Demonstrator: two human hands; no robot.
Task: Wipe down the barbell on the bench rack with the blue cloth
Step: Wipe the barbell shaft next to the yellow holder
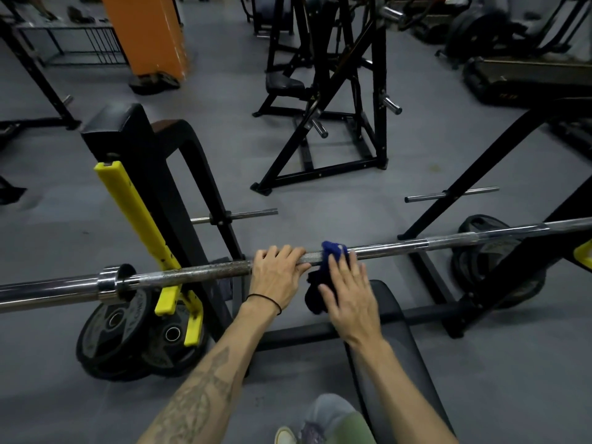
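1. Far left, a barbell [198, 273] runs across the scene from the left edge to the right edge, rising slightly toward the right.
2. Its left sleeve [48, 291] juts past a yellow rack hook [141, 225] on a black upright [153, 174], where the bar rests.
3. Below that upright, black plates [128, 334] lean on the grey floor [48, 395].
4. Near the middle of the bar, the left hand [277, 277] lies over the top, fingers curled round it, with a thin black band [266, 302] on the wrist and a tattooed forearm behind it.
5. Just right of that hand, a blue cloth [331, 251] is draped over the bar, its darker end hanging down on the near side.
6. The right hand [347, 291] lies flat against the cloth with fingers straight and spread, pressing it to the bar; it is not wrapped round anything.
7. The two hands are close together, nearly touching.
8. Under the right forearm is a black padded bench [397, 331].
9. Further right, the bar passes in front of more plates [490, 251] leaning on the right rack frame [480, 174].
10. Beyond, in the far middle, stands a black machine frame [323, 100], and an orange pillar [147, 33] stands far left.
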